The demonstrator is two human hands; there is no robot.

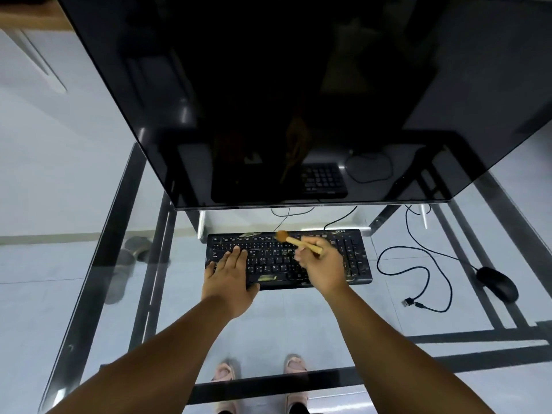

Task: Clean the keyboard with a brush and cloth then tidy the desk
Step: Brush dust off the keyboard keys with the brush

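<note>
Both bare forearms are reaching forward from the lower edge of the view, converging slightly. The left hand point(231, 271) is lying palm down, fingers straight and close together, pressing flat — thumb spread out to its side. The right hand point(321, 264) is curling its fingers and thumb around a slim handle, wrist bent slightly inward — knuckles facing up.

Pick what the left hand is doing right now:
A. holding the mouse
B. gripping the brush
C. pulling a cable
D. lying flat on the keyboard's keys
D: the left hand lies with straight fingers on the keyboard, while the right hand grips the brush.
</note>
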